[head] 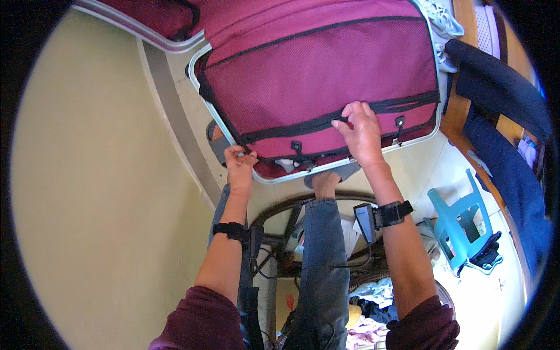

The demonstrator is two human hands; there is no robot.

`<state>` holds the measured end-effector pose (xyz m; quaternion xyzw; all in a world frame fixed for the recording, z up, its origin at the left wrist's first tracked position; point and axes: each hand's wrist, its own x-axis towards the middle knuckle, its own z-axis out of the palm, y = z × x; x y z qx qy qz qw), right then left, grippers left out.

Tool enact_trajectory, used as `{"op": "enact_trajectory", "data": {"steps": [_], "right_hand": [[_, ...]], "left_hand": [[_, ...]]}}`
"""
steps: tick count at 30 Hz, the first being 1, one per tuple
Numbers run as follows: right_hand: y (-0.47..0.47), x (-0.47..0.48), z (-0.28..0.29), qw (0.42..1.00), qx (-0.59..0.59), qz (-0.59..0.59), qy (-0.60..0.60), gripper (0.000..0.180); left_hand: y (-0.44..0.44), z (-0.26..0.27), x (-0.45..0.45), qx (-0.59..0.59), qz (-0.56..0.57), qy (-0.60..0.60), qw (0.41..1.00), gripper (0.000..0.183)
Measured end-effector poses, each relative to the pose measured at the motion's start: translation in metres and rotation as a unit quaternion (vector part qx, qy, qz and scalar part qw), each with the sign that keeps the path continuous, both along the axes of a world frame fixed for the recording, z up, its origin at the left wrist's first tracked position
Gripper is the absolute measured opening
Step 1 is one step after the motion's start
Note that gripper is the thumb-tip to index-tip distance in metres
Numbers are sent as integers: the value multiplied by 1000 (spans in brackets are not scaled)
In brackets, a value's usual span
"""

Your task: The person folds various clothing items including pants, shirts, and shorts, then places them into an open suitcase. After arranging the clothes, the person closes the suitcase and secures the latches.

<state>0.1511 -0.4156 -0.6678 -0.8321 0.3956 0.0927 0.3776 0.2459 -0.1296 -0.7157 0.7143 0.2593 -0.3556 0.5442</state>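
A suitcase [315, 78] with a magenta fabric divider and a pale metal rim lies spread on the floor before me. My left hand [240, 164] is at its near left corner, fingers bent at the end of the divider's black edging; whether they pinch it is unclear. Over the black zipper band [297, 127], right of the middle, my right hand [361, 131] has thumb and forefinger at the band, perhaps on a zipper pull too small to make out. Two black buckles [400, 122] sit on the lower magenta strip. Something white [286, 164] shows beneath the divider near the rim.
A beige wall [96, 175] runs along the left. To the right lie a teal plastic stool [466, 223], dark blue cloth [503, 153] over wooden furniture, and white sneakers [442, 19]. Below are a dark round frame [280, 210] and a heap of clothes [372, 306].
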Motion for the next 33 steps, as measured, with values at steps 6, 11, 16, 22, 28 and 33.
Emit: {"op": "enact_trajectory", "data": {"steps": [6, 11, 16, 22, 28, 33], "right_hand": [[99, 24, 33, 984, 147, 52, -90, 17], [160, 70, 10, 982, 172, 66, 37, 30], [170, 82, 3, 987, 97, 131, 17, 22], [171, 82, 13, 983, 98, 130, 82, 16], [156, 80, 22, 976, 114, 164, 87, 25], [123, 67, 14, 975, 40, 212, 50, 23]], "left_hand": [[19, 25, 27, -66, -54, 101, 991, 12], [22, 37, 41, -59, -98, 150, 982, 12], [20, 44, 47, -113, -117, 152, 975, 18], [1, 53, 57, -85, -17, 190, 978, 2], [-7, 50, 57, -63, -52, 156, 984, 16], [-4, 39, 50, -78, -39, 165, 982, 17]]}}
